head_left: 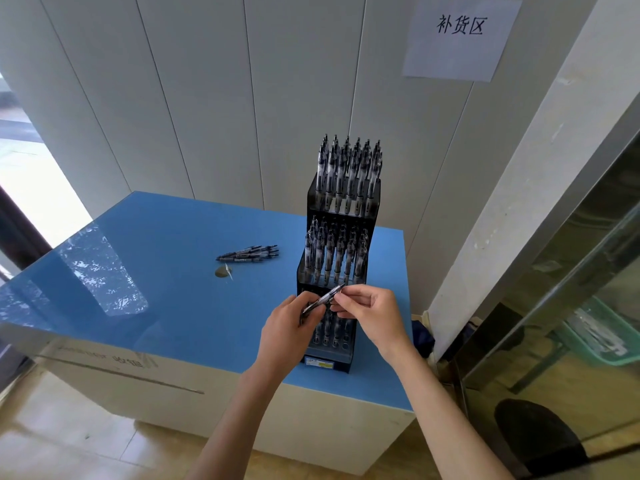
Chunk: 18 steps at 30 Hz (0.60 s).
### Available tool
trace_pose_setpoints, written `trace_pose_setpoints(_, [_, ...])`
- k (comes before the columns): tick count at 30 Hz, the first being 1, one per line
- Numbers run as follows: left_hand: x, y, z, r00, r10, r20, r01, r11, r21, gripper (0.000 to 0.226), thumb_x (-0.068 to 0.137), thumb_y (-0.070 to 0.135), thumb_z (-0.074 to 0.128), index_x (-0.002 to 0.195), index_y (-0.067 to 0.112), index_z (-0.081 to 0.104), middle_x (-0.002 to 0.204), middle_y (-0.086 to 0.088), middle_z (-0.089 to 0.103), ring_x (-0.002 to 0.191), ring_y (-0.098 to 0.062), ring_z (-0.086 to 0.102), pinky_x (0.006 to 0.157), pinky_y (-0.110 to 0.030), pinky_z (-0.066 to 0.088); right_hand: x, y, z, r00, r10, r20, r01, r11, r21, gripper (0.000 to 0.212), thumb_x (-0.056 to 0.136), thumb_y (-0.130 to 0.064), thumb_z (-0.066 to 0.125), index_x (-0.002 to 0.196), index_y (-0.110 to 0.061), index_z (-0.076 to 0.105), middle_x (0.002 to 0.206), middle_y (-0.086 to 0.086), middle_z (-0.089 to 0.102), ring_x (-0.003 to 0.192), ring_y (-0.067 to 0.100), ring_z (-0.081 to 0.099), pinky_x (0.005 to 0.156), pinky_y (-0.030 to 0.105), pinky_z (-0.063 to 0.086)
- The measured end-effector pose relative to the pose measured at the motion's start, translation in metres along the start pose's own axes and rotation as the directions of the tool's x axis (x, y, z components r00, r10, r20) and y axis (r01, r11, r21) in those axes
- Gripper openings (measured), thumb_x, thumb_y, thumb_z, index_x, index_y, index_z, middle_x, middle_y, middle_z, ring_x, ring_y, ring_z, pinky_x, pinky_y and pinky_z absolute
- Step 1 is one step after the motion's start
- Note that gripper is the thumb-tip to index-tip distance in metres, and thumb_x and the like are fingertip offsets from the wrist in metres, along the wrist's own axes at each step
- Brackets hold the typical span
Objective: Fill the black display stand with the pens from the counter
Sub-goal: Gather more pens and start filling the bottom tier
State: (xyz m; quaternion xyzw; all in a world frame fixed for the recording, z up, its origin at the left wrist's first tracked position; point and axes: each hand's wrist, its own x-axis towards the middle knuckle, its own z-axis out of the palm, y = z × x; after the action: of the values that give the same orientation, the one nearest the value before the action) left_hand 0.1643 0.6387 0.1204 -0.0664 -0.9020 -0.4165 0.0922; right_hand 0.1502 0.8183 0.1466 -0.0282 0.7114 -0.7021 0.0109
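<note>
The black tiered display stand (341, 209) stands on the right part of the blue counter (166, 299). Its top and middle tiers are packed with upright pens; the lowest tier holds a few. Over the lowest tier my left hand (291, 327) grips a small bunch of pens (320, 301). My right hand (374, 313) pinches the upper end of one pen of that bunch. A loose pile of pens (251, 253) lies on the counter left of the stand.
A small scrap of wrapper (223, 271) lies in front of the loose pile. White panelled wall behind carries a paper sign (459, 36). A glass cabinet (568, 289) stands to the right, and a dark round stool (536, 434) sits on the floor.
</note>
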Motion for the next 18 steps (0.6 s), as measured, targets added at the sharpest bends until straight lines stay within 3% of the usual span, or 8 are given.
trace_pose_setpoints(4, [-0.001, -0.001, -0.003, 0.999, 0.028, 0.017, -0.029, 0.994, 0.104, 0.017, 0.101, 0.046, 0.054, 0.111, 0.037, 0.063, 0.086, 0.013, 0.058, 0.072, -0.007, 0.057, 0.057, -0.026, 0.039, -0.002, -0.002, -0.001, 0.999, 0.017, -0.03, -0.014, 0.994, 0.108, 0.013, 0.091, -0.006, 0.07, 0.102, -0.001, 0.074, 0.089, 0.015, 0.077, 0.085, 0.032, 0.076, 0.077, 0.038, 0.063])
trace_pose_setpoints(7, [-0.001, -0.001, -0.012, 0.998, 0.054, 0.036, -0.061, 0.974, 0.217, 0.032, 0.101, 0.055, 0.05, 0.124, 0.037, 0.063, 0.105, 0.016, 0.063, 0.086, -0.01, 0.064, 0.065, -0.03, 0.051, 0.001, -0.003, -0.008, 0.996, -0.035, -0.083, 0.04, 0.997, 0.067, 0.009, 0.091, -0.005, 0.07, 0.099, -0.004, 0.075, 0.087, 0.014, 0.077, 0.082, 0.031, 0.076, 0.075, 0.036, 0.063])
trace_pose_setpoints(12, [0.004, -0.008, -0.032, 0.994, 0.102, 0.032, -0.106, 0.9, 0.422, 0.048, 0.101, 0.057, 0.047, 0.139, 0.03, 0.059, 0.135, 0.008, 0.062, 0.12, -0.018, 0.06, 0.095, -0.039, 0.048, 0.006, 0.005, -0.023, 0.979, -0.169, -0.117, 0.137, 0.961, -0.238, 0.009, 0.09, -0.01, 0.073, 0.099, -0.011, 0.076, 0.082, 0.003, 0.077, 0.076, 0.018, 0.075, 0.076, 0.036, 0.062])
trace_pose_setpoints(18, [0.004, -0.012, -0.047, 0.998, 0.055, -0.008, -0.046, 0.891, 0.451, 0.049, 0.1, 0.059, 0.048, 0.139, 0.031, 0.059, 0.14, 0.008, 0.06, 0.126, -0.018, 0.056, 0.101, -0.041, 0.044, 0.007, 0.018, -0.031, 0.943, -0.326, -0.062, 0.235, 0.788, -0.569, 0.01, 0.09, -0.018, 0.075, 0.097, -0.013, 0.08, 0.081, -0.007, 0.076, 0.074, 0.003, 0.07, 0.074, 0.019, 0.058])
